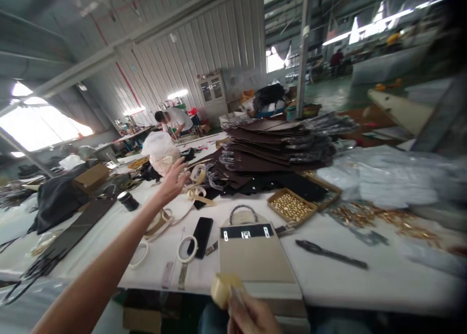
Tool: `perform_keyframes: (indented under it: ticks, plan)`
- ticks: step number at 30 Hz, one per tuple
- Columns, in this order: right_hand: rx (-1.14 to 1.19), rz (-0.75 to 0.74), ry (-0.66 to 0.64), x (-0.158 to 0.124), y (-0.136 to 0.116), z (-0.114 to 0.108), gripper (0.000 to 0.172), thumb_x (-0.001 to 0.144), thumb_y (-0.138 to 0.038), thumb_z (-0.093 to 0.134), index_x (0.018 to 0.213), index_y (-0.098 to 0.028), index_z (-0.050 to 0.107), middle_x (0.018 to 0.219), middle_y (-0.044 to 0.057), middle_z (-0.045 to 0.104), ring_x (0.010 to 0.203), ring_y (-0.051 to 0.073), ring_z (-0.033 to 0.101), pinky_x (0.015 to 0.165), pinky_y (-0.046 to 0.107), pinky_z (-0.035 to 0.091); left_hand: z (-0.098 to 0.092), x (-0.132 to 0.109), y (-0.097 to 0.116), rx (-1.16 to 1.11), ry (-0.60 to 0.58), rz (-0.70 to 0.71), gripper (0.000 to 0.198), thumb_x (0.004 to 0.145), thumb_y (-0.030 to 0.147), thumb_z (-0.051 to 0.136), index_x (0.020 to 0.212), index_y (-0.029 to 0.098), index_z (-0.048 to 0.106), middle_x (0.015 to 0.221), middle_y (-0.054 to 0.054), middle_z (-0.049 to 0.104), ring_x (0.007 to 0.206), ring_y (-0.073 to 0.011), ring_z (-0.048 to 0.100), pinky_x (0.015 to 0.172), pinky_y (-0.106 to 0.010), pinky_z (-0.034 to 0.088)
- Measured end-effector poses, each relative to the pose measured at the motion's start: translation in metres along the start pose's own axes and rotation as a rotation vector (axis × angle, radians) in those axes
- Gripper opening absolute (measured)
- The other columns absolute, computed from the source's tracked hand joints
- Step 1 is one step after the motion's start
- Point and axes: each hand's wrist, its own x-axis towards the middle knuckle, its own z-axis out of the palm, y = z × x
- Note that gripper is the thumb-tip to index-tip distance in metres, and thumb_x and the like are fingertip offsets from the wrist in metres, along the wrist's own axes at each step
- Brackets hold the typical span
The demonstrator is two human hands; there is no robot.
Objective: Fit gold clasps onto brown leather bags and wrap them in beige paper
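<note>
My left hand point(174, 182) is stretched far forward over the table, fingers extended and holding nothing visible. It is nearest to a clear plastic bag of pale pieces point(164, 161) and some rolls of cream tape point(197, 193). Low in front of me, my right hand point(251, 314) is closed on a blurred pale yellow piece point(226, 287); its exact kind is unclear. Just beyond lies a beige handbag point(255, 261) with a dark top band, metal fittings and a looped handle point(242, 207). A black phone point(203, 236) and a roll of white masking tape point(187, 249) lie left of the bag.
A box of gold hardware point(292, 206) stands behind the bag, before stacked brown leather panels point(262, 146). A dark strap-like tool point(330, 254) lies to the right, near loose gold parts point(394, 222). A black jar point(127, 201) stands left. Another person point(178, 120) works farther back.
</note>
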Motion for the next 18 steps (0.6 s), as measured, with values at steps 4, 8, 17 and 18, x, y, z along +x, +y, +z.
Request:
perform_keyframes:
  ticks: [4, 8, 17, 18]
  plan:
    - [0.326, 0.176, 0.165, 0.015, 0.005, -0.009, 0.088, 0.087, -0.103, 0.059, 0.096, -0.016, 0.075, 0.063, 0.008, 0.072, 0.045, 0.015, 0.055, 0.045, 0.024, 0.039, 0.038, -0.119, 0.077, -0.38, -0.171, -0.249, 0.042, 0.112, 0.055, 0.063, 0.135, 0.023, 0.077, 0.131, -0.014, 0.082, 0.12, -0.0326, 0.078, 0.109, -0.05, 0.061]
    - [0.409, 0.166, 0.168, 0.021, 0.009, -0.004, 0.073, 0.099, -0.086, 0.063, 0.09, -0.014, 0.074, 0.066, 0.007, 0.074, 0.053, 0.015, 0.062, 0.053, 0.024, 0.045, 0.06, -0.23, 0.145, -0.803, -0.472, -0.566, 0.045, 0.111, 0.059, 0.065, 0.131, 0.021, 0.081, 0.115, -0.012, 0.085, 0.104, -0.0302, 0.08, 0.091, -0.041, 0.066]
    - [-0.053, 0.045, -0.038, -0.029, 0.032, 0.026, 0.063, 0.118, -0.065, 0.048, 0.081, -0.02, 0.072, 0.073, 0.006, 0.074, 0.066, 0.019, 0.069, 0.065, 0.029, 0.051, 0.11, -0.346, 0.18, -0.995, -0.041, -0.992, 0.044, 0.103, 0.059, 0.077, 0.09, 0.018, 0.077, 0.072, 0.0, 0.064, 0.067, -0.0164, 0.061, 0.064, -0.027, 0.051]
    - [-0.199, 0.003, -0.017, -0.036, 0.029, 0.024, 0.06, 0.117, -0.064, 0.052, 0.081, -0.021, 0.073, 0.073, 0.006, 0.074, 0.067, 0.02, 0.069, 0.066, 0.029, 0.051, 0.109, -0.349, 0.18, -1.009, -0.017, -1.002, 0.043, 0.103, 0.059, 0.078, 0.092, 0.018, 0.078, 0.076, -0.001, 0.068, 0.071, -0.0174, 0.064, 0.069, -0.028, 0.054]
